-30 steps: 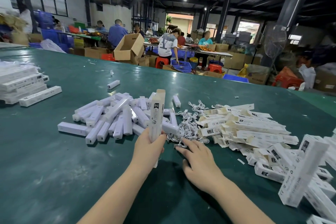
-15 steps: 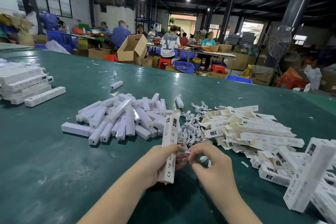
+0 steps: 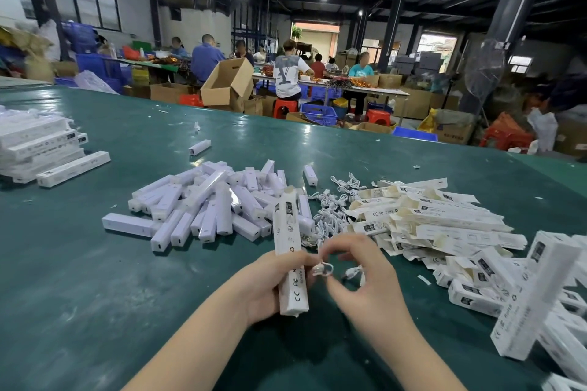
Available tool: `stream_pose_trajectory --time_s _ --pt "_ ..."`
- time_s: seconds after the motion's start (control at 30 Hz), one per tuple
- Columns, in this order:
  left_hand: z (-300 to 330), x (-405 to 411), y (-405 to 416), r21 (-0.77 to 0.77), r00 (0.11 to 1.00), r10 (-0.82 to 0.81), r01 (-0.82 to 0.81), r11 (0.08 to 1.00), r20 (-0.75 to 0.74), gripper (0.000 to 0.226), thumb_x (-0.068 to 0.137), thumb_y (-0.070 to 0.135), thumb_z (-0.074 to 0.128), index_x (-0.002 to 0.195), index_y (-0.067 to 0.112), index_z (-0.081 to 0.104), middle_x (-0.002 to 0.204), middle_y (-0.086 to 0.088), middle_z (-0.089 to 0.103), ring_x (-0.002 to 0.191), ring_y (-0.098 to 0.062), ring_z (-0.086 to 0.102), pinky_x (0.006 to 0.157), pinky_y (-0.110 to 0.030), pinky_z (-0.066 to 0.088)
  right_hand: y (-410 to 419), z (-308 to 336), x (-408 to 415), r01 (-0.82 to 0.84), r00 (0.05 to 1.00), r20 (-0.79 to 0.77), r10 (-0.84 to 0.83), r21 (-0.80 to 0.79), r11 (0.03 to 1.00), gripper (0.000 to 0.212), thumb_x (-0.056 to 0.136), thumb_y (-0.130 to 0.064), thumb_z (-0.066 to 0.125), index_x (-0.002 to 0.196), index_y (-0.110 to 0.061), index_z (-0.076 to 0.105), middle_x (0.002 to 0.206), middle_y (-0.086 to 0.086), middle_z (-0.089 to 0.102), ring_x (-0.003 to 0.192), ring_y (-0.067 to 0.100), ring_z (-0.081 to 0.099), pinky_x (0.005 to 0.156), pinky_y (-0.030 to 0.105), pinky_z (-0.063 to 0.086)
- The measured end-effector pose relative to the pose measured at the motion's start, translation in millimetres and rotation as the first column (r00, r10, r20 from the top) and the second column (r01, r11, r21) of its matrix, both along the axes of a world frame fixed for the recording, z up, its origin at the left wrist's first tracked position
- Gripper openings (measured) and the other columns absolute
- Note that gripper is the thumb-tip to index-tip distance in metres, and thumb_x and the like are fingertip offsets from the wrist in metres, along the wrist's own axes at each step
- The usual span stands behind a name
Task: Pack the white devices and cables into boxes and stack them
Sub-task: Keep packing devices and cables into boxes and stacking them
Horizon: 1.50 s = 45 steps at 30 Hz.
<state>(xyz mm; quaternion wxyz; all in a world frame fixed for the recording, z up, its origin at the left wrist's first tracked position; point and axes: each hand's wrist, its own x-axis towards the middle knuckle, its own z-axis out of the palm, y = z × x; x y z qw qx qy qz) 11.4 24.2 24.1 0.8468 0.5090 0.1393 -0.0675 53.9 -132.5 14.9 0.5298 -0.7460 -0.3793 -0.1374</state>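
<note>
My left hand [image 3: 265,287] gripped 1 long white cardboard box [image 3: 289,255]; my right hand [image 3: 365,276] pinched a small coiled white cable [image 3: 322,269] beside it. Many loose white plastic devices [image 3: 203,206] beyond the box waited unpacked.

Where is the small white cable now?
In the head view the white cable is low in the centre, pinched by the right hand, just right of the long box that the left hand holds.
</note>
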Motion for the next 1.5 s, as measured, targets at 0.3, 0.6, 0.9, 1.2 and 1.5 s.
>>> stream_pose_trajectory --time_s 0.3,0.6,0.9,1.2,1.5 --pt "-1.5 -1.3 -0.4 0.262 0.992 -0.041 0.008 0.965 0.122 0.019 0.082 0.0 0.07 0.07 0.015 0.065 0.067 -0.003 0.065 0.062 -0.011 0.064 0.057 -0.02 0.051 -5.0 2.0 3.6 -0.103 0.925 -0.368 0.095 -0.002 0.995 0.054 0.073 -0.004 0.082 0.105 -0.046 0.071 0.096 -0.01 0.072 0.082 0.016 0.07 0.069 0.017 0.051" --pt "-3.2 1.9 1.2 0.302 0.991 0.002 -0.043 0.952 0.135 0.014 0.081 0.015 0.075 0.087 0.011 0.063 0.07 -0.003 0.065 0.057 -0.007 0.058 0.056 -0.018 0.047 -12.3 9.1 8.2 -0.005 0.886 -0.456 0.083 0.171 0.985 0.027 0.069 -0.002 0.085 0.081 -0.024 0.076 0.078 0.003 0.076 0.072 0.015 0.073 0.066 0.018 0.055" --pt "-22.9 9.7 13.9 0.931 0.938 -0.044 -0.347 -0.115 0.344 0.022 0.082 0.023 0.056 0.075 0.027 0.035 0.072 0.011 0.042 0.074 -0.017 0.043 0.062 -0.03 0.037 -26.4 20.8 21.7 0.106 0.872 -0.461 0.168 0.511 0.853 0.028 0.062 -0.026 0.08 0.09 -0.026 0.079 0.084 0.005 0.077 0.08 0.014 0.073 0.073 0.017 0.055" --pt "-31.9 16.4 13.6 0.93 0.935 -0.065 -0.353 -0.103 0.348 0.012 0.08 0.028 0.056 0.081 0.023 0.046 0.079 0.012 0.054 0.077 -0.015 0.05 0.063 -0.029 0.043 -25.3 21.3 19.2 0.144 0.918 -0.396 0.029 0.4 0.905 0.018 0.082 -0.005 0.074 0.082 -0.024 0.074 0.08 -0.003 0.076 0.078 0.012 0.074 0.069 0.012 0.053" --pt "-30.3 11.4 16.5 0.934 0.946 -0.156 -0.309 -0.18 0.283 0.017 0.078 0.027 0.056 0.076 0.025 0.039 0.074 0.011 0.045 0.073 -0.014 0.042 0.06 -0.029 0.032 -32.0 21.2 23.1 0.123 0.913 -0.406 -0.04 0.179 0.976 0.022 0.079 -0.001 0.077 0.085 -0.022 0.076 0.077 -0.005 0.076 0.072 0.011 0.074 0.065 0.011 0.052"
